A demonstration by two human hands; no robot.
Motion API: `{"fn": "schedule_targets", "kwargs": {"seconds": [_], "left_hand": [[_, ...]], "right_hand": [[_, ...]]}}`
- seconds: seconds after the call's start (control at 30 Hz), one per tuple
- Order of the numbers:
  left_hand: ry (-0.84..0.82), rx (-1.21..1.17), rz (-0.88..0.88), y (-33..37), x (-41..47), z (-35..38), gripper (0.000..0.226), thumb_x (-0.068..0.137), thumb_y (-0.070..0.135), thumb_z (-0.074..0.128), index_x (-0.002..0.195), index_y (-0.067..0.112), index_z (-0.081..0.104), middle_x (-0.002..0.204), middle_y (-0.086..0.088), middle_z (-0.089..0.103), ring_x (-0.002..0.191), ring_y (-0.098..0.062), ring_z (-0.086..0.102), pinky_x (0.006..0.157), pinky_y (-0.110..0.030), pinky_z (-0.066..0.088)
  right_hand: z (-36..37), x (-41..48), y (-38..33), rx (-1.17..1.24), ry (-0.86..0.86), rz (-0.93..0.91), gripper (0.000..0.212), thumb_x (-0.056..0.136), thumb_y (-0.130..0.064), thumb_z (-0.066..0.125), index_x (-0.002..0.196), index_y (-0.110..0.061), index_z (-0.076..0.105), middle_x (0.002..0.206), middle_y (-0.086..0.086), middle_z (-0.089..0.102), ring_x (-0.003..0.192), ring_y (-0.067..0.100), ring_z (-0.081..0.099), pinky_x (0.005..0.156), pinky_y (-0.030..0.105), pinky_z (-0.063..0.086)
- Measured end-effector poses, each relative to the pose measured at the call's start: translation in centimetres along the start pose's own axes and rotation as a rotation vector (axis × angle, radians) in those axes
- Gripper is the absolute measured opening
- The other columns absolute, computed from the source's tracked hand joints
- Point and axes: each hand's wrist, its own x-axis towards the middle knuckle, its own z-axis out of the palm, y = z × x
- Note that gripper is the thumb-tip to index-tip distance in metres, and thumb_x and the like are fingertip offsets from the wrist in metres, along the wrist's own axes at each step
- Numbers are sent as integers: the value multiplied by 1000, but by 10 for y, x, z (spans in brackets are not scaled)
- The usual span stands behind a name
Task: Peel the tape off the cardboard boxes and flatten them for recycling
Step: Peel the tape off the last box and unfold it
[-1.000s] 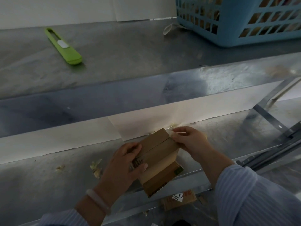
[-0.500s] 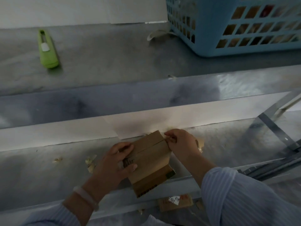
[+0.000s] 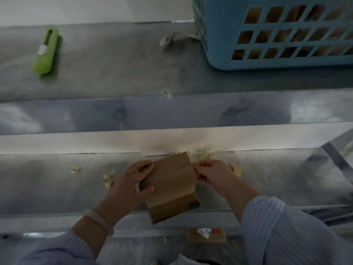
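A small brown cardboard box (image 3: 172, 185) is held over the lower metal shelf, its closed flaps facing up with a seam across the top. My left hand (image 3: 131, 186) grips the box's left side, fingers above and thumb on the flap. My right hand (image 3: 212, 174) pinches at the right end of the seam, where a thin strip of tape is hard to make out. The box's near end hangs past the shelf's front edge.
A green box cutter (image 3: 45, 51) lies on the upper metal shelf (image 3: 114, 69) at the left. A blue plastic basket (image 3: 277, 33) with cardboard inside stands at the upper right. Tape scraps (image 3: 108, 177) litter the lower shelf. Another labelled box (image 3: 205, 235) lies below.
The view has shifted, so the cutter and basket sit further right in frame. Both hands keep the same hold on the box; the right hand stays pinched at the seam's end.
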Motion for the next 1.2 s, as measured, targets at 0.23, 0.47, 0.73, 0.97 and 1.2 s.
{"fn": "schedule_targets", "kwargs": {"seconds": [0.23,0.47,0.73,0.97,1.2], "left_hand": [[60,-45,-46,9,-4,5,61,80,8,73,133,28,48,139,20,35,131,0,32,107,-8,21],[75,-130,-134,9,-8,11,63,84,14,70,135,36,42,147,20,26,133,5,24,110,-21,28],[453,-329,-459,21,-24,29,53,70,36,81,112,27,49,109,6,54,97,-12,58,69,-20,48],[426,-515,-403,40,-20,15,16,90,20,63,93,34,59,100,7,61,97,-15,61,83,-41,55],[220,-785,-463,40,-27,-5,17,89,19,64,105,20,70,113,0,67,106,-15,63,85,-27,55]], "right_hand": [[5,14,15,-526,206,-81,2,89,-21,65,88,-19,64,88,1,69,81,19,68,76,38,59],[-41,-1,15,-766,487,-230,14,80,-38,74,78,-29,64,86,-8,65,72,7,55,61,16,36],[-40,-14,-2,-772,386,-383,28,95,-33,52,119,-31,66,118,-5,64,89,9,63,81,22,49],[13,-54,6,-474,35,-444,39,97,-35,47,91,-74,53,85,-40,61,82,-3,62,76,26,55],[2,-52,-6,-78,41,-26,40,95,-39,55,75,-9,73,84,0,76,87,14,70,74,34,59]]}}
